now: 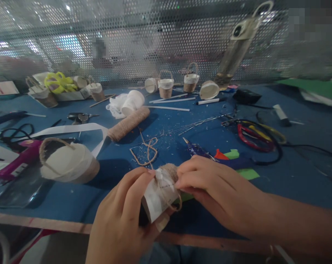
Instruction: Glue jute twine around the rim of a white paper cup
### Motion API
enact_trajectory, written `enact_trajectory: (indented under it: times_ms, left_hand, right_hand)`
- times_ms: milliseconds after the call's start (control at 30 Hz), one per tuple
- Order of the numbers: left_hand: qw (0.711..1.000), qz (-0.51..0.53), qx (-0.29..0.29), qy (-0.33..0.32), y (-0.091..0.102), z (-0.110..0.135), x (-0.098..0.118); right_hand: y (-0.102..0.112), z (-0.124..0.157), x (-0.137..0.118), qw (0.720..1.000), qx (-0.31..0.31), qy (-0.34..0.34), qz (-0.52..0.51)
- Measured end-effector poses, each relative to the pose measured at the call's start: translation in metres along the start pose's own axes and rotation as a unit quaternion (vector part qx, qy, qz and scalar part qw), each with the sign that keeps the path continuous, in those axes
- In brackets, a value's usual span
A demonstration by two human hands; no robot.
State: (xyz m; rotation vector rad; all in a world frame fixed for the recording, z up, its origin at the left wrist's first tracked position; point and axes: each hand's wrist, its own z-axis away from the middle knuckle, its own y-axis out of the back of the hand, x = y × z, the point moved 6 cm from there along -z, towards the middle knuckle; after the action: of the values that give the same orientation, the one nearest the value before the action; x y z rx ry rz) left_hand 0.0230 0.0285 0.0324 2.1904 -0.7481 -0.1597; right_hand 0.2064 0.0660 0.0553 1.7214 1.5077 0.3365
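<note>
My left hand [127, 211] is closed round a small cup [157, 200] wrapped in white paper and brown twine, lying tilted near the table's front edge. The fingers of my right hand [210, 183] are pinched at the cup's twine-covered end, on the twine [170, 187]; a loop of it hangs below. Loose twine [148, 154] runs from the cup towards a twine roll [129, 124] behind it. To the left stands a finished-looking little twine basket [71, 163] with a white top and a rope handle. My fingers hide part of the cup.
A purple glue gun [24, 157] and white ribbon [72, 127] lie at the left. Several small baskets [166, 87] line the back before a perforated metal screen [144, 47]. Right of centre are a blue-handled tool [199, 149], green scraps [248, 173] and red-handled pliers [254, 141].
</note>
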Motion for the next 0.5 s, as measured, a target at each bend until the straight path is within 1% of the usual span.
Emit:
enact_trajectory:
  times_ms: [100, 200, 333, 400, 500]
  left_hand:
    - [1.0, 0.004, -0.005, -0.008, -0.0006, 0.0006, -0.0014]
    - [1.0, 0.014, -0.007, 0.0, -0.0006, 0.001, -0.0033]
    - [1.0, 0.022, -0.002, 0.0, 0.0001, 0.0006, -0.001]
    - [1.0, 0.021, 0.004, 0.008, 0.0007, 0.0005, -0.0004]
    - [1.0, 0.018, 0.002, 0.012, 0.0001, 0.0007, 0.0]
  right_hand:
    - [-0.0009, 0.0004, 0.0006, 1.0, -0.002, -0.002, -0.003]
    - [0.0004, 0.0001, 0.0013, 1.0, -0.001, -0.005, -0.002]
    - [0.0017, 0.0012, -0.0001, 1.0, 0.005, 0.006, 0.008]
    - [0.0013, 0.0022, -0.0007, 1.0, 0.003, 0.009, 0.014]
    - [0.0, 0.004, -0.0021, 1.0, -0.013, 0.014, -0.007]
